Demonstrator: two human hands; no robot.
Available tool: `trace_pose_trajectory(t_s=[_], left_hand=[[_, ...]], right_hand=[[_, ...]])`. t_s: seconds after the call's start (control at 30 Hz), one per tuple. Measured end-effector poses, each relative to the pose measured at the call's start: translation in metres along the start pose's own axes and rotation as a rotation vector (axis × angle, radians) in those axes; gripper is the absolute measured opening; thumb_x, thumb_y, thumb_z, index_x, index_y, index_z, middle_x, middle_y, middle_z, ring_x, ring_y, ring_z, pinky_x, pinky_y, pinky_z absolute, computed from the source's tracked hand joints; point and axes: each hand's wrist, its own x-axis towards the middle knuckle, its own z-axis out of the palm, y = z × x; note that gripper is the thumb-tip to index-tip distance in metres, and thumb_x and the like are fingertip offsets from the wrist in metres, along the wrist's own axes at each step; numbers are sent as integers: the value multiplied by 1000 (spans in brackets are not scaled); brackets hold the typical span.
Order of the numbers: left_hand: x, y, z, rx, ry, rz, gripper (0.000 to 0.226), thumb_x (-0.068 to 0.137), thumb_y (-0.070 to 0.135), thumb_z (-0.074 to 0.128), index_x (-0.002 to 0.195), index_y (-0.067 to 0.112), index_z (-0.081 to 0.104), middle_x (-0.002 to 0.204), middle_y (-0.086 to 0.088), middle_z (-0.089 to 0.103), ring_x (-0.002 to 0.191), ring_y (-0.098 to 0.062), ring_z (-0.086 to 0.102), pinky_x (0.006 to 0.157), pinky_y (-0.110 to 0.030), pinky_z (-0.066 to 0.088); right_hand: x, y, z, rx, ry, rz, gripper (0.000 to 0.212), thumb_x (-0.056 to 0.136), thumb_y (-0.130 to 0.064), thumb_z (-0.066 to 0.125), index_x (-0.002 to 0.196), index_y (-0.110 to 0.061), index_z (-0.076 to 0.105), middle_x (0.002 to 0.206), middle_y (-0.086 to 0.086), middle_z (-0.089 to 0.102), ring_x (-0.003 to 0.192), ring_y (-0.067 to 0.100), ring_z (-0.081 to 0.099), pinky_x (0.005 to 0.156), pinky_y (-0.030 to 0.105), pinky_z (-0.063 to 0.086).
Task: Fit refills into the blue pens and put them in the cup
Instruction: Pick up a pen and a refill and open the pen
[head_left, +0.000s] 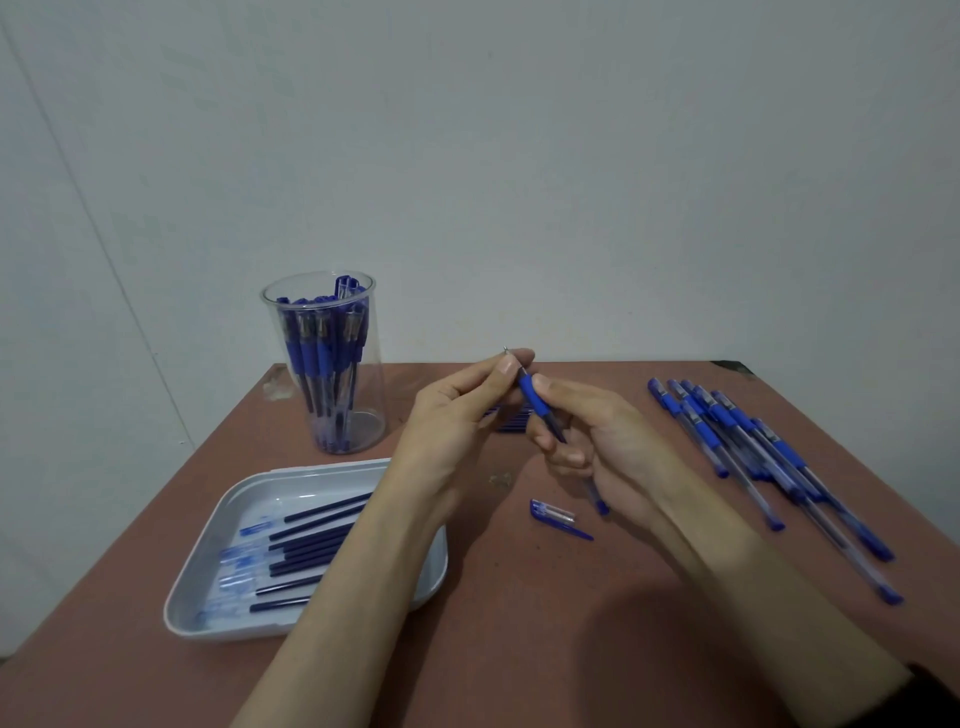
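Blue rubber marks the spot I watch: the grip of the blue pen, raised at the centre of the frame and slanting from lower right to upper left. My right hand wraps the barrel, fingers curled round it and thumb laid on the grip, so the body cannot turn. My left hand pinches the writing end between thumb and forefinger, with the metal tip poking out just above them. The other left fingers are hidden behind the palm, so I cannot tell how they lie. I judge this to be the nose being twisted home over a refill, one hand as vice and the other as driver. Whether a refill sits inside I cannot make out.

Its cap lies on the table just below the hands, close by for snapping on next. Dark refills lie in the white tray at lower left, partly under my left forearm, on the side that would fetch them. Loose pens are fanned at the right of the frame, near the right hand. The clear cup, left of centre at the table's far edge, holds a bundle of capped pens, out of the working space.
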Motion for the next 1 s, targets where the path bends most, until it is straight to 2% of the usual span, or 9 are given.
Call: trace_pose_trajectory(t_s=[0.13,0.2,0.27,0.37,0.53,0.67,0.8,0.9,1.0], left_hand=[[1,0,-1,-36,130,44,26,65,22,70,86,7,70,80,-2,71,82,-13,65,85,-24,52],[1,0,0,-9,153,55,27,64,24,72,83,7,65,79,-5,69,77,-14,65,79,-25,54],[1,1,0,-69,124,39,29,69,23,70,92,9,58,86,-7,71,77,-16,68,71,-24,56],[1,5,1,-143,68,0,30,85,22,60,113,14,53,105,-9,72,98,-16,68,78,-26,55],[1,5,-4,-79,146,33,21,89,10,59,110,16,57,91,-5,74,89,-10,69,78,-22,53],[0,3,-6,46,96,41,33,88,2,60,118,16,59,104,-1,71,93,-5,67,76,-15,53],[0,1,-5,84,97,56,32,86,-2,60,113,16,62,97,-4,72,94,-13,67,86,-26,54],[2,2,-7,86,162,96,27,86,-1,61,104,17,65,89,-1,72,81,-8,67,79,-23,53],[4,2,-12,112,280,123,20,86,6,64,98,21,67,89,3,67,77,-2,62,75,-18,51]], right_hand=[[3,7,2,-143,86,-151,10,89,-21,63,82,-15,65,58,2,52,43,9,31,45,23,20],[4,11,3,-212,114,-199,9,88,-22,65,80,-19,66,58,0,53,44,10,34,46,25,22],[5,14,4,-208,129,-206,9,88,-22,66,79,-20,66,58,0,54,44,10,35,47,27,21],[8,14,1,-168,179,-186,8,89,-22,66,82,-18,68,59,2,54,45,11,36,47,27,23],[12,11,-14,-154,316,-156,8,89,-23,66,87,-16,66,60,2,56,46,12,36,48,29,22],[11,10,-15,-193,237,-140,7,88,-21,67,81,-18,68,61,4,56,47,13,36,48,26,24],[9,10,-12,-214,152,-137,13,88,-19,67,75,-21,69,60,7,55,45,14,36,48,28,25],[8,11,-12,-264,134,-133,12,88,-20,68,77,-22,70,61,6,56,44,13,36,47,27,26],[9,11,-14,-338,180,-98,7,88,-21,68,81,-20,70,62,5,57,43,11,36,46,24,25]])
